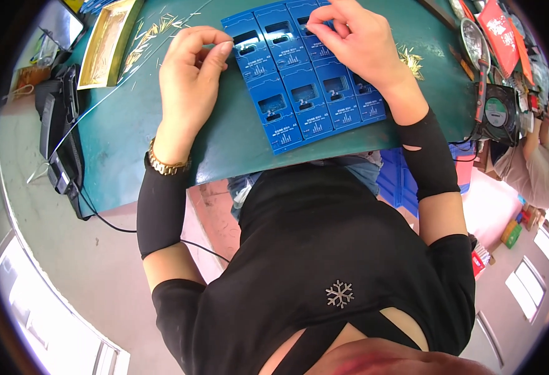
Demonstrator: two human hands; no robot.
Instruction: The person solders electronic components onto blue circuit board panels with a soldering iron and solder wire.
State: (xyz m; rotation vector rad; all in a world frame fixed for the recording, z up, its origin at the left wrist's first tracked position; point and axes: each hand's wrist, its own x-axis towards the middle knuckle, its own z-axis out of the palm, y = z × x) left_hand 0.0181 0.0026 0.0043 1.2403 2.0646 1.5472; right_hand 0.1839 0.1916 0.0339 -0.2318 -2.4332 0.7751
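A blue panel (321, 94), which looks like a sheet of joined circuit boards, lies slightly turned on the green table (237, 134). Each section has a rectangular cut-out and white print. At the panel's upper left corner is my left hand (190, 78), its thumb and index finger pinched together. Over the panel's upper right part, my right hand (365, 47) also pinches, with its fingertips near a cut-out in the far row. Whatever either pinch holds is too small or hidden to make out. My right hand and wrist cover part of the panel.
Thin gold-coloured pins (149, 34) lie scattered left of the panel, beside a yellowish open tray (109, 47). More pins (410, 61) lie right of my right hand. Tools and a black fan-like device (498, 112) crowd the right edge. Another person's arm (527, 165) shows far right.
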